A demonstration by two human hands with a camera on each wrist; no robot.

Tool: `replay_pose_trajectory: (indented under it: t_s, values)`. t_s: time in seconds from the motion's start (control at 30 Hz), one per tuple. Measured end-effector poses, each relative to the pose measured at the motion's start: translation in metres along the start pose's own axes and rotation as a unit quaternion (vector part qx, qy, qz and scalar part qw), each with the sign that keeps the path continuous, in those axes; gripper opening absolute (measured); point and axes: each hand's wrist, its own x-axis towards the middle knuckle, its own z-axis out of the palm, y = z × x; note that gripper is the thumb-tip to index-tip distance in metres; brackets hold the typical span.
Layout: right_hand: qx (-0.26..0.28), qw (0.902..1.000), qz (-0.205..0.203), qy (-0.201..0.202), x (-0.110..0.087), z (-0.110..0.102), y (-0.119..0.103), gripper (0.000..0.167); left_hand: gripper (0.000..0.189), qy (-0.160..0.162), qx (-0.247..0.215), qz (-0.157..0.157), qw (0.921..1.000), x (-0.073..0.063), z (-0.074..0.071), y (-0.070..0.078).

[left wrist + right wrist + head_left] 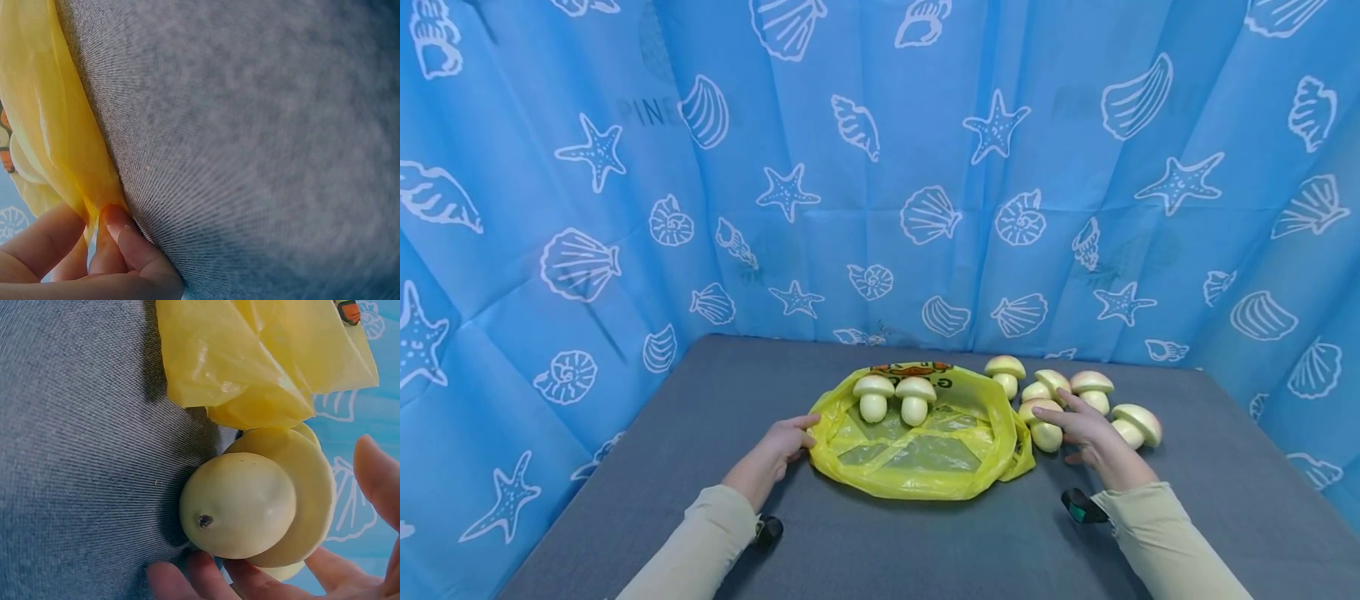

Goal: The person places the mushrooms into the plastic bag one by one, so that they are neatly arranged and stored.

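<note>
A yellow plastic bag [895, 487] lies with its mouth spread wide, and two toy mushrooms [873, 398] are inside it at the back. My left hand [772, 454] pinches the bag's left edge between thumb and fingers, as the left wrist view also shows. To the right of the bag, my right hand [1097, 442] is around a pale mushroom [240, 503] with a round stem. In the right wrist view its fingers [250, 578] are at the mushroom's side, while the thumb [375, 475] stands apart from it. Whether those fingers touch it I cannot tell.
Several more mushrooms [1092, 387] are grouped right of the bag, one [1004, 375] of them behind the bag's right edge. Everything lies on a dark grey cloth-covered table [700, 400]. A blue curtain [880, 167] with white shells and starfish hangs behind and at both sides.
</note>
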Motion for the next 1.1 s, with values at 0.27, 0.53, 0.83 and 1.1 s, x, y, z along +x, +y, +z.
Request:
replay_pose_trajectory:
  t_s: [0.27, 0.53, 0.83, 1.1]
  values:
    - [-0.019, 0.9998, 0.000, 0.005, 0.0049, 0.0003, 0.0020, 0.094, 0.051, 0.003, -0.003, 0.001, 1.0000, 0.0005, -0.0005, -0.0004]
    - [-0.029, 0.9995, -0.001, 0.009, 0.0043, 0.0015, 0.0011, 0.093, 0.053, -0.005, 0.003, 0.003, 1.0000, -0.0001, 0.0000, -0.0002]
    - [-0.045, 0.9990, -0.001, 0.008, 0.0044, 0.0021, 0.0005, 0.092, 0.053, -0.007, 0.004, 0.005, 1.0000, 0.0003, 0.0006, 0.0005]
    - [-0.046, 0.9989, -0.001, 0.005, 0.0041, 0.0015, 0.0017, 0.092, 0.052, -0.006, 0.004, 0.004, 1.0000, 0.0003, 0.0005, -0.0005]
